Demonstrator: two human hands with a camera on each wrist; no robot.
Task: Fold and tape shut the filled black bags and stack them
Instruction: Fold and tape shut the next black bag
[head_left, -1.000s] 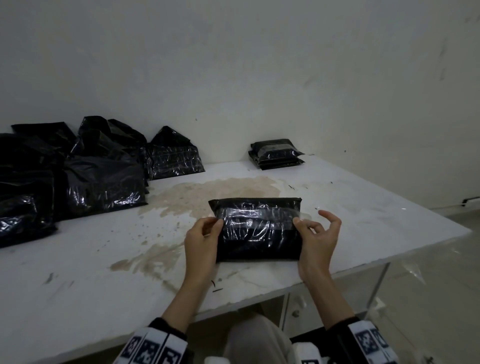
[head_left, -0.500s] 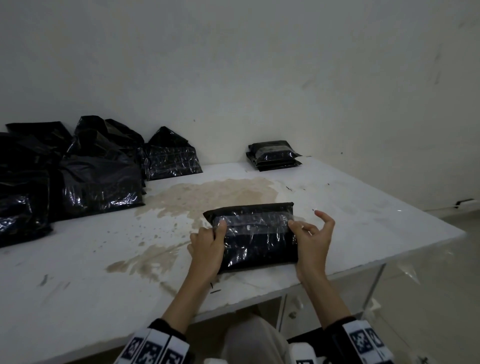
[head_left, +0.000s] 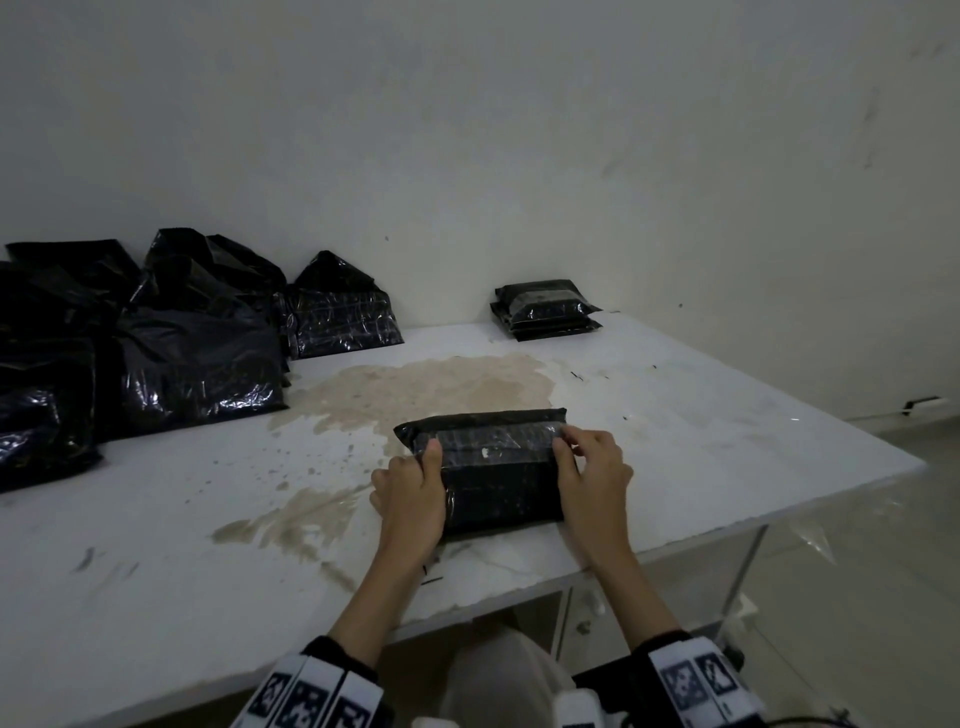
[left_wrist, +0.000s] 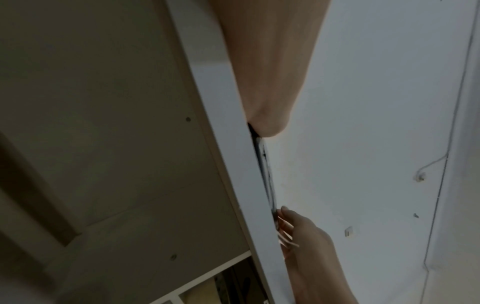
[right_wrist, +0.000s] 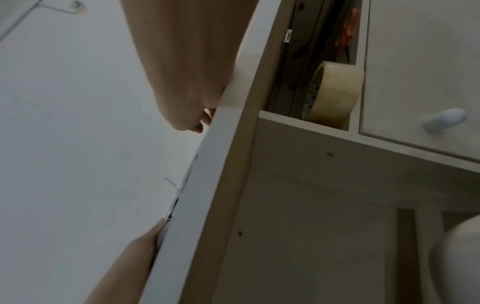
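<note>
i see the folded black bag (head_left: 498, 467) lying flat on the white surface (head_left: 727, 441), near its front edge, with a strip of clear tape (head_left: 498, 439) across its top. my left hand (head_left: 410, 493) grips the bag's left end, thumb on top and fingers curled at the side. my right hand (head_left: 592, 467) presses the tape's right end with bent fingers. unsealed black bags (head_left: 197, 358) sit piled at the far left, and a small stack of taped bags (head_left: 545, 309) rests by the wall. a tape roll (right_wrist: 335, 92) sits in an open drawer below.
</note>
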